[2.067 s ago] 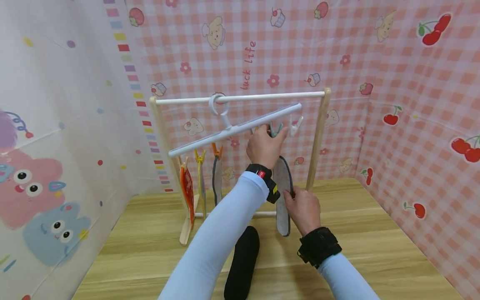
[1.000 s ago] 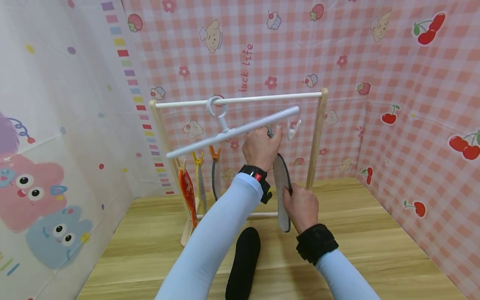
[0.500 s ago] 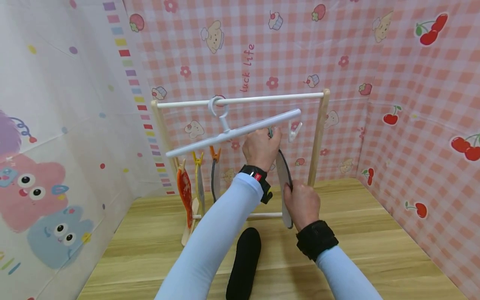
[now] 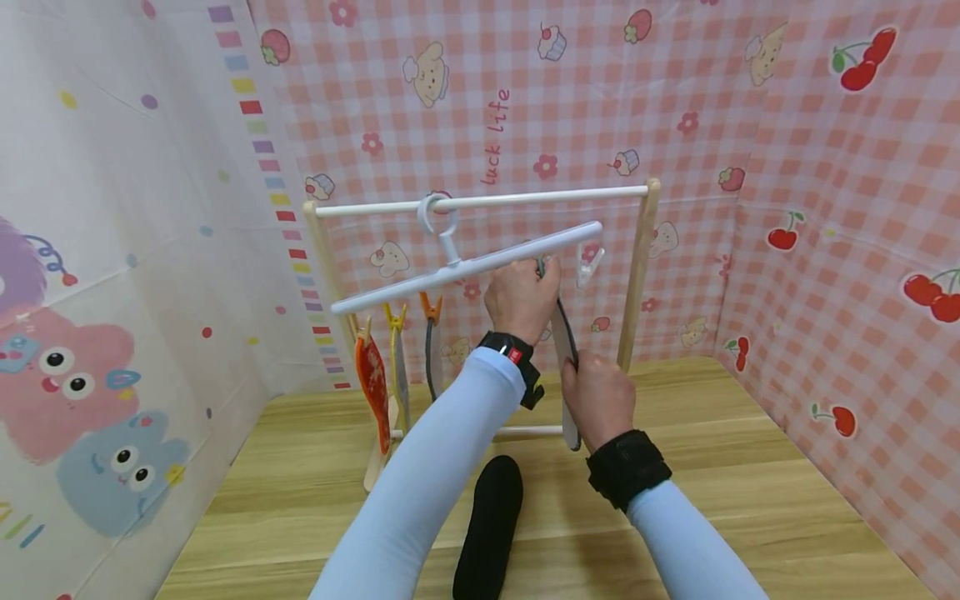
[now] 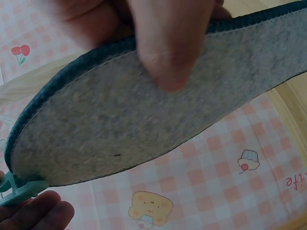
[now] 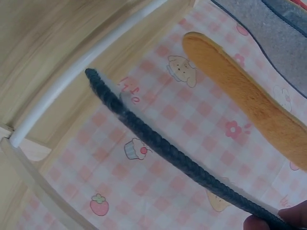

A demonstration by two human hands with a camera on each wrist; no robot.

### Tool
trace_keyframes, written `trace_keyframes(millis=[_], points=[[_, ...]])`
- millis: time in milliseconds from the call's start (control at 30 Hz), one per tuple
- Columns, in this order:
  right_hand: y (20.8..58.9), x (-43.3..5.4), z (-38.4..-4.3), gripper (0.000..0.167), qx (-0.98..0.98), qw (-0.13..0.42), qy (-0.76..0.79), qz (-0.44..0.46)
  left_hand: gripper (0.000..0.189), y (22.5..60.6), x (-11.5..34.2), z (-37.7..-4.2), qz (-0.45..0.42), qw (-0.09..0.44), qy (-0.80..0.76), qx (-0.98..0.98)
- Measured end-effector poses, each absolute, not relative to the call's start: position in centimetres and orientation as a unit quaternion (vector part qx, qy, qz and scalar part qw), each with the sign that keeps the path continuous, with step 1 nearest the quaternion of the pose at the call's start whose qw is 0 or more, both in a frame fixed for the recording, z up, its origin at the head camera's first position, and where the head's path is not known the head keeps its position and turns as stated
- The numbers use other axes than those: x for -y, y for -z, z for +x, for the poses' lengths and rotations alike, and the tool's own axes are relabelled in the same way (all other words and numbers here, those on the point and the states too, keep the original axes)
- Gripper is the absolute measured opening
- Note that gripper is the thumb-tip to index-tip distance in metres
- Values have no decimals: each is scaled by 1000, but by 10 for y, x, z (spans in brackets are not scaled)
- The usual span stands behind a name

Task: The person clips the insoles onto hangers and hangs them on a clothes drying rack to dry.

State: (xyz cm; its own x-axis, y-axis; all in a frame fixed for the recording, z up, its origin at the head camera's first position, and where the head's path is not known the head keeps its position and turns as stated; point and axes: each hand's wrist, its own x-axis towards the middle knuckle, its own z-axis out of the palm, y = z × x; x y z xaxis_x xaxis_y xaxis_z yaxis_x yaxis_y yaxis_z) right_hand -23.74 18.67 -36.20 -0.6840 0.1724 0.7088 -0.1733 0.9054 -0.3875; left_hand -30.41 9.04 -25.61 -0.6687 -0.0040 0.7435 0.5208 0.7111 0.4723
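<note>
My left hand (image 4: 521, 296) pinches a green clothespin (image 5: 21, 191) below the raised right arm of the white hanger (image 4: 517, 254). In the left wrist view, the clothespin's jaws meet the end of a grey felt insole (image 5: 120, 115) with dark green edging. Whether they are clamped on it cannot be told. My right hand (image 4: 603, 396) grips the same insole midway along, its thumb (image 5: 168, 62) lying on the felt. The insole hangs upright, nearly edge-on in the head view. In the right wrist view, its dark edge (image 6: 177, 160) runs down to my fingertips.
A black insole (image 4: 491, 517) lies on the wooden table (image 4: 750, 500). Several clipped insoles hang at left, including a red one (image 4: 372, 383); a tan one (image 6: 240, 88) shows in the right wrist view. A white clip (image 4: 588, 268) dangles near the rack's right post (image 4: 637, 275).
My right hand has lifted the grey insole slightly and turned it more edge-on, bringing its top up to the green clothespin. The hanger's right end has dipped a little.
</note>
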Motion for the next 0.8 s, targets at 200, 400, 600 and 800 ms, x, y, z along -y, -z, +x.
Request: trace_keyframes(millis=[200,400,600,800], points=[[359,-185,-238,29,892,404,-203,1,55,257,-91,-303,-154,368,354,846],[362,-185,-238,29,902,386,-192,2,58,259,-94,-302,-145,364,360,847],[365,-185,-236,29,908,371,-194,7,58,259,-95,-302,-140,366,348,852],[370,-185,-235,26,907,370,-201,7,57,258,-96,-303,-139,362,342,856]])
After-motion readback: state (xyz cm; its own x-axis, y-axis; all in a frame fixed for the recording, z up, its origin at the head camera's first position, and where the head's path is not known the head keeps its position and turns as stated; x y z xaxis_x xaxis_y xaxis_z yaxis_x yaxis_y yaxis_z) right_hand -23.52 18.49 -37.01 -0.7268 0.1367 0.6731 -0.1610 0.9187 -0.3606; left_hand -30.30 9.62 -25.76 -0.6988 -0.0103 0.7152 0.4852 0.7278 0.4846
